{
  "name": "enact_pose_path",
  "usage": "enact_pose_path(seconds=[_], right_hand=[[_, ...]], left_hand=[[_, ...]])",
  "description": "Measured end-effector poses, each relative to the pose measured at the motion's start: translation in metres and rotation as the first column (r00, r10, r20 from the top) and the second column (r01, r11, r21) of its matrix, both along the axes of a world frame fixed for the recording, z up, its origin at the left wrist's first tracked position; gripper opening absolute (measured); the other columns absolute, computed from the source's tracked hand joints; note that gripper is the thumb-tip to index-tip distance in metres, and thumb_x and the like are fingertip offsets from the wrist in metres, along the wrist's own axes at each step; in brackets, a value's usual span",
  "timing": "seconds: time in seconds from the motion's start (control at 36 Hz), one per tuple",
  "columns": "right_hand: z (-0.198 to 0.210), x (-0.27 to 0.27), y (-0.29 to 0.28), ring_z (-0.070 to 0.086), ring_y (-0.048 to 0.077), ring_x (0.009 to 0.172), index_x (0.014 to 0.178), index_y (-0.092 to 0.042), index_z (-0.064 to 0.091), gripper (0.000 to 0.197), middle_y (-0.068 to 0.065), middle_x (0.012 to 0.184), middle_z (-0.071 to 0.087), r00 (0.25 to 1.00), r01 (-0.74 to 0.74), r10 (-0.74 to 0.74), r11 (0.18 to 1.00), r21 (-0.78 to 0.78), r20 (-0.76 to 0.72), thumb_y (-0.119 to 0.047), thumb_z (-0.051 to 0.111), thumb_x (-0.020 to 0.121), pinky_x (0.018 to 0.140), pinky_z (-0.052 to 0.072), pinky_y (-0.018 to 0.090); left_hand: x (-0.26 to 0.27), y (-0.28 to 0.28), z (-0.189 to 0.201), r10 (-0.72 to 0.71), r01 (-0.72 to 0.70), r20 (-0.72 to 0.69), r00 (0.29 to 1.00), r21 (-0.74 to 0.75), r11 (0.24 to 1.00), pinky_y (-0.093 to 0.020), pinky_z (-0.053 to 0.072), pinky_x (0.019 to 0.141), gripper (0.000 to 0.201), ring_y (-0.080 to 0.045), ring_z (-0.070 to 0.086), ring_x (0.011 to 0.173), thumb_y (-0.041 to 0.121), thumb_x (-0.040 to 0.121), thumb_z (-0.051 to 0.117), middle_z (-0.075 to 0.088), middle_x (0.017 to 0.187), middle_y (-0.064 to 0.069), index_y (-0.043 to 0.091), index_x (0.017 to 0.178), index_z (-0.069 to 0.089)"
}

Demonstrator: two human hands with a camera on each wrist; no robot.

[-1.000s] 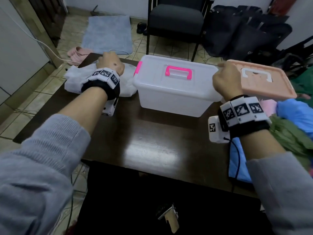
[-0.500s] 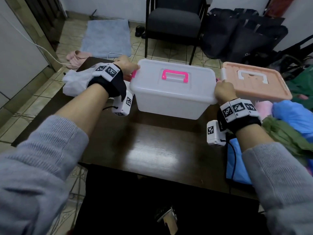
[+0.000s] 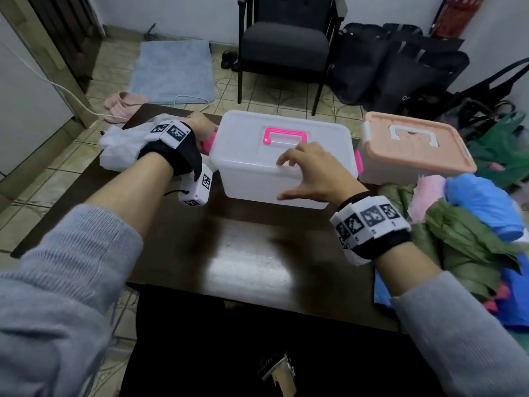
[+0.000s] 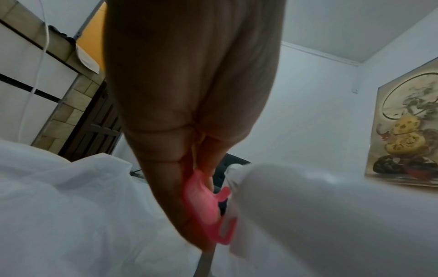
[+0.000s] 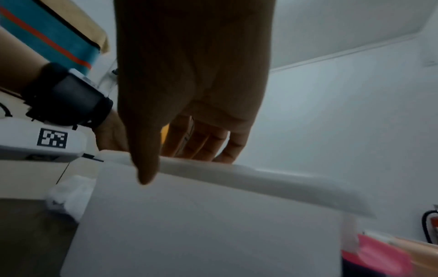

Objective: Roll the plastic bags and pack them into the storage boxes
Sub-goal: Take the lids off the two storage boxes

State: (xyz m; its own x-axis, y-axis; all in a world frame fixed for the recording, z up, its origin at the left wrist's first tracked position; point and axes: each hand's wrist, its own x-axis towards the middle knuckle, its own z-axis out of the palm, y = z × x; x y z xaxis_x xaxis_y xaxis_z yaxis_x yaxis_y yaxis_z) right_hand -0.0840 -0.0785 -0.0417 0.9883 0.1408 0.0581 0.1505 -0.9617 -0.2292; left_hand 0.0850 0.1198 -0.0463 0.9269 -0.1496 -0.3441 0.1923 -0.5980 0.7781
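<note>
A white translucent storage box (image 3: 257, 170) with a pink handle (image 3: 284, 136) stands shut at the middle of the dark table (image 3: 246, 253). My left hand (image 3: 204, 133) is at the box's left end and pinches the pink latch (image 4: 203, 208) between thumb and fingers. My right hand (image 3: 297, 173) lies spread over the lid's front edge. Its fingers (image 5: 201, 142) rest on top of the lid and the thumb hangs over the rim onto the front wall. A crumpled white plastic bag (image 3: 123, 147) lies left of the box.
A peach storage box (image 3: 415, 147) with a white handle stands shut at the right. In front of it lies a heap of green, blue and pink bags (image 3: 463, 224). A dark chair (image 3: 286, 44) and black bags (image 3: 400, 67) stand on the floor beyond the table.
My left hand went from the white bag to the box's left latch. My right hand left the peach box, touched the white box's right end, then moved onto the lid's front edge.
</note>
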Motion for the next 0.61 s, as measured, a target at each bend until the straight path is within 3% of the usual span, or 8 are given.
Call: enact_pose_path(seconds=[0.14,0.22,0.28,0.36,0.44,0.53,0.58,0.61], right_hand=[[0.013,0.005,0.009,0.049,0.011,0.088,0.114,-0.019,0.063,0.031,-0.003,0.102,0.056,1.0,-0.008,0.008,0.999,0.038,-0.015,-0.02,0.068,0.084,0.077,0.04,0.025],[0.028,0.007,0.007,0.047,0.011,0.088,0.116,-0.019,0.063,0.032,-0.005,0.099,0.054,1.0,-0.018,0.019,0.997,0.069,-0.021,-0.019,0.066,0.084,0.078,0.038,0.024],[0.039,0.01,0.005,0.049,0.013,0.093,0.119,-0.019,0.061,0.034,-0.005,0.099,0.051,0.999,-0.026,0.024,0.998,0.057,0.022,-0.02,0.063,0.085,0.078,0.035,0.022],[0.058,0.019,0.0,0.048,0.015,0.098,0.124,-0.017,0.059,0.035,-0.002,0.102,0.047,0.997,-0.022,0.019,0.999,0.045,0.076,-0.02,0.057,0.089,0.082,0.034,0.023],[0.077,0.033,-0.009,0.048,0.025,0.112,0.129,-0.013,0.056,0.035,0.01,0.116,0.05,0.99,0.023,-0.032,0.998,0.065,0.137,-0.019,0.051,0.094,0.095,0.037,0.031],[0.091,0.053,-0.02,0.046,0.031,0.117,0.13,-0.01,0.054,0.035,0.017,0.124,0.048,0.977,0.086,-0.1,0.993,0.081,0.188,-0.016,0.045,0.097,0.1,0.035,0.032],[0.097,0.067,-0.029,0.046,0.034,0.116,0.13,-0.01,0.055,0.034,0.019,0.124,0.048,0.97,0.117,-0.13,0.99,0.075,0.205,-0.016,0.042,0.098,0.1,0.036,0.036],[0.1,0.075,-0.034,0.046,0.035,0.115,0.129,-0.009,0.055,0.034,0.02,0.123,0.048,0.966,0.131,-0.144,0.989,0.073,0.214,-0.017,0.041,0.099,0.1,0.037,0.038]], left_hand=[[-0.008,0.005,0.007,-0.001,-0.012,-0.141,0.99,-0.097,0.995,-0.022,0.046,0.034,0.041,-0.015,0.056,0.038,-0.01,0.094,0.022,0.06,0.043,0.0,0.005,0.072,0.054],[-0.008,0.01,0.007,-0.052,0.043,-0.16,0.986,-0.057,0.997,-0.028,0.054,0.047,0.026,-0.026,0.062,0.063,-0.011,0.094,0.035,0.064,0.074,-0.013,-0.001,0.086,0.058],[-0.007,0.014,0.005,-0.105,0.098,-0.205,0.973,-0.043,0.994,-0.025,0.052,0.048,0.021,-0.019,0.061,0.055,-0.009,0.093,0.041,0.054,0.09,-0.015,0.003,0.081,0.053],[-0.004,0.016,0.003,-0.078,0.075,-0.164,0.983,-0.024,0.997,-0.025,0.053,0.049,0.027,-0.016,0.058,0.056,-0.004,0.095,0.041,0.054,0.09,-0.012,0.01,0.075,0.051],[-0.009,0.018,0.005,-0.113,0.122,-0.189,0.975,0.035,0.992,-0.027,0.052,0.044,0.033,-0.03,0.058,0.077,-0.005,0.097,0.039,0.056,0.089,-0.014,0.012,0.074,0.056],[-0.014,0.02,0.007,-0.134,0.136,-0.258,0.957,-0.012,0.991,-0.039,0.057,0.065,0.029,-0.03,0.056,0.078,-0.004,0.098,0.037,0.057,0.087,-0.014,0.009,0.081,0.057],[-0.013,0.025,0.009,-0.118,0.115,-0.292,0.949,-0.029,0.993,-0.048,0.051,0.087,0.025,-0.028,0.055,0.08,0.0,0.1,0.035,0.056,0.088,-0.014,0.007,0.089,0.056],[-0.01,0.026,0.009,-0.108,0.107,-0.295,0.949,-0.021,0.994,-0.046,0.05,0.089,0.022,-0.026,0.055,0.079,0.004,0.101,0.035,0.056,0.093,-0.015,0.006,0.096,0.056]])
